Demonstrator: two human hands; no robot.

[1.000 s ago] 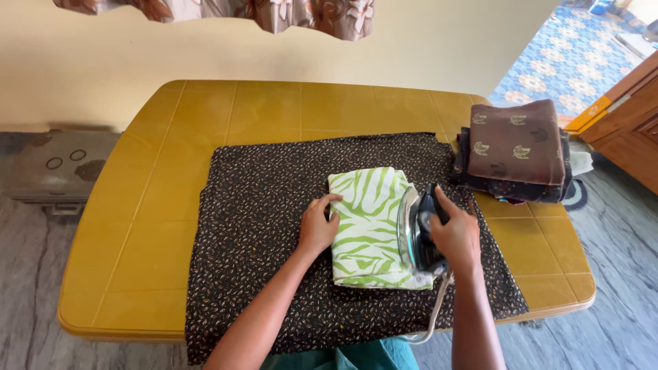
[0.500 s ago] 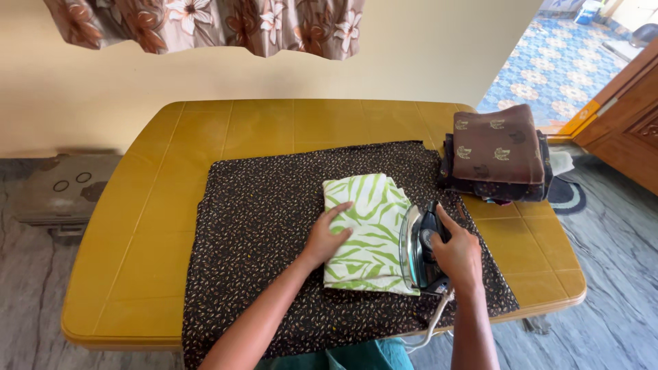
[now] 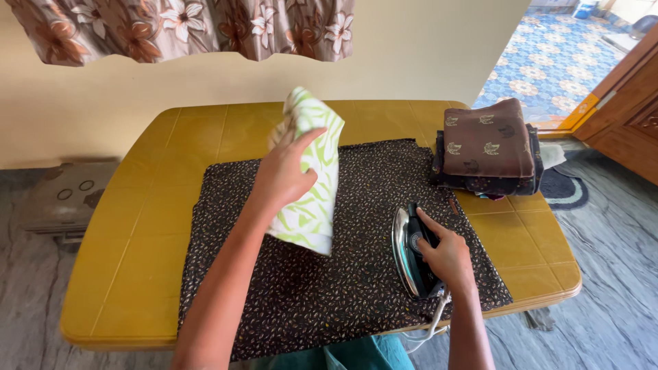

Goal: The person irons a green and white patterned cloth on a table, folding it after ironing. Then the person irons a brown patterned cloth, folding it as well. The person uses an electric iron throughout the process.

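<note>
while raised, folded cloth point(image 3: 312, 178) in left hand point(image 3: 284, 175), above table point(image 3: 137, 226)

Left hand point(image 3: 284, 175) raised, forearm angled upward, fingers and thumb closed in a grasp. Right hand point(image 3: 445, 253) lower, palm down, fingers curled, wrist straight.

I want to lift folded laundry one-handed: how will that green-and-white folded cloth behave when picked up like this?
The folded cloth is probably soft: its lower edge hangs loosely below the left hand. It seems light, since one hand holds it up off the dark patterned cloth. The layers may slip apart, as only the fingers pinch them.
</note>
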